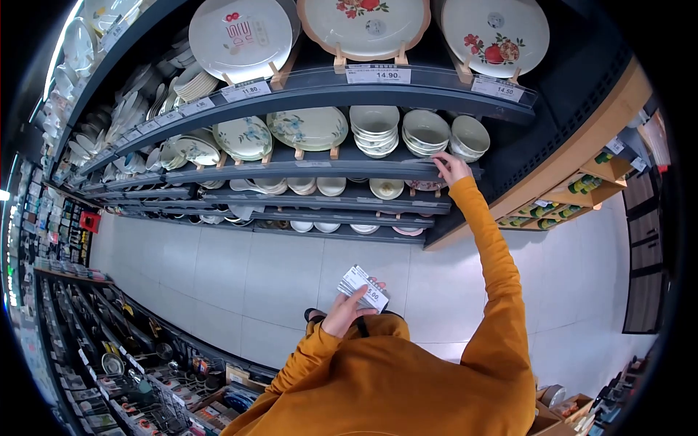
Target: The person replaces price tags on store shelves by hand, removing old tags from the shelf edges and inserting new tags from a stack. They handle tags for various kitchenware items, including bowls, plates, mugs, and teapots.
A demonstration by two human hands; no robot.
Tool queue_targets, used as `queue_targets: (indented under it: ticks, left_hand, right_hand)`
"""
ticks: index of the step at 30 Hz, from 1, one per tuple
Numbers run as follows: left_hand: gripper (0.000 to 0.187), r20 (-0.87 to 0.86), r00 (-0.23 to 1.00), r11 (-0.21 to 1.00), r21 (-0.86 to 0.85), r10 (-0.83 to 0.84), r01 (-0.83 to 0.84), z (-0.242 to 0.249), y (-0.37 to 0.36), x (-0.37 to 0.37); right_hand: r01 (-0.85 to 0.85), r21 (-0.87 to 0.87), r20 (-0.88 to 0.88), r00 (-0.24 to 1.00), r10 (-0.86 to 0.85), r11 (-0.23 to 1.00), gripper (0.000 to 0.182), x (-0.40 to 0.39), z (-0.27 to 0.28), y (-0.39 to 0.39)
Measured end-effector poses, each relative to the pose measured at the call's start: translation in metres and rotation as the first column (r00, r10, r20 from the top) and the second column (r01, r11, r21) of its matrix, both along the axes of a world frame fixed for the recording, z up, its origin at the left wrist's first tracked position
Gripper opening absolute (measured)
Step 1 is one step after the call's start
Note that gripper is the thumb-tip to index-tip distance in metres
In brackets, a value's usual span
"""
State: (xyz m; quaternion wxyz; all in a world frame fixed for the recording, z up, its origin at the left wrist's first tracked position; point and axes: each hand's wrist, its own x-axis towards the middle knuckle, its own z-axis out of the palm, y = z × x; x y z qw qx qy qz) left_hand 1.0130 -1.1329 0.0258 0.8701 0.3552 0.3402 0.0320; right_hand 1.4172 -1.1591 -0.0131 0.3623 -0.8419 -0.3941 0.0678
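My left hand [347, 311] is closed around a stack of price labels [367, 289] in front of my body. The top label is white and its print ends in "5.00". My right hand [452, 168] reaches out to the front edge of the shelf [378, 169] below the stacked bowls. Its fingers are bent together at that edge, and I cannot make out what, if anything, is between them. Just above it stand a stack of bowls [426, 129] and another bowl stack [470, 136] to the right. A taller stack of bowls [375, 129] stands to the left.
Above, large decorated plates [365, 25] lean on wooden stands over price tags [378, 75]. Floral oval plates [307, 129] stand left of the bowls. Lower shelves hold more dishes [387, 189]. Behind on the left is a rack of kitchen tools [113, 363]. Tiled floor [283, 269] lies between.
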Motion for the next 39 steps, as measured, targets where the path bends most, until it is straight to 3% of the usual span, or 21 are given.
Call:
queue_targets:
  ticks: [9,12,18,21,24,28,29,32,33,34,35,36,38,39]
  left_hand:
    - [0.036,0.013,0.996,0.996,-0.011,-0.086,0.087,0.000,-0.007,0.013]
    - [0.037,0.014,0.996,0.996,-0.002,-0.087,0.087,0.001,-0.006,0.016]
    - [0.037,0.017,0.997,0.997,-0.016,-0.073,0.073,-0.002,-0.002,0.017]
    - [0.037,0.008,0.997,0.997,-0.024,-0.073,0.073,-0.002,-0.001,0.019]
    - [0.038,0.023,0.996,0.996,-0.025,-0.081,0.082,-0.005,-0.001,0.022]
    - [0.038,0.046,0.994,0.995,-0.026,-0.095,0.096,-0.001,0.000,0.027]
    - [0.037,0.066,0.994,0.995,-0.032,-0.087,0.089,0.001,0.001,0.030]
    - [0.038,0.115,0.993,0.997,0.072,-0.017,0.009,0.013,0.006,0.036]
    - [0.039,0.132,0.991,0.992,0.125,0.018,-0.035,0.019,0.009,0.039]
    - [0.038,0.154,0.986,0.983,0.161,0.066,-0.091,0.024,0.012,0.044]
    - [0.037,0.175,0.977,0.968,0.196,0.119,-0.153,0.030,0.016,0.049]
    - [0.035,0.189,0.967,0.949,0.230,0.173,-0.215,0.035,0.020,0.052]
    - [0.032,0.240,0.941,0.915,0.270,0.238,-0.300,0.046,0.027,0.059]
    - [0.029,0.244,0.927,0.898,0.270,0.284,-0.346,0.053,0.028,0.063]
  right_hand:
    - [0.002,0.032,-0.031,1.000,-0.001,0.999,0.014,0.017,-0.012,-0.009]
    - [-0.101,0.012,-0.105,0.989,0.102,0.995,0.014,0.031,-0.029,-0.011]
    - [-0.029,0.161,-0.222,0.973,0.065,0.987,0.017,0.041,-0.031,-0.011]
    - [-0.112,0.002,-0.140,0.984,0.111,0.994,0.016,0.038,-0.020,-0.013]
    - [-0.089,-0.052,-0.063,0.994,0.085,0.995,0.016,0.029,-0.010,-0.012]
    - [-0.191,-0.039,0.422,0.886,0.190,0.981,0.016,0.028,-0.025,-0.011]
    - [-0.164,-0.093,0.350,0.918,0.186,0.982,0.017,0.027,-0.027,-0.012]
    - [-0.038,-0.042,0.398,0.916,0.051,0.998,0.018,-0.008,0.002,-0.017]
    - [-0.032,0.053,0.323,0.946,0.014,0.998,0.018,-0.025,0.017,-0.021]
    - [-0.045,0.171,0.045,0.998,0.038,0.984,0.018,-0.046,0.030,-0.024]
    - [-0.025,0.282,-0.236,0.967,0.095,0.959,0.018,-0.070,0.041,-0.028]
    - [0.031,0.373,-0.499,0.849,0.172,0.927,0.019,-0.096,0.050,-0.035]
    - [-0.053,0.450,-0.682,0.624,0.381,0.892,0.019,-0.143,0.077,-0.050]
    - [-0.057,0.462,-0.680,0.619,0.394,0.885,0.017,-0.162,0.083,-0.054]
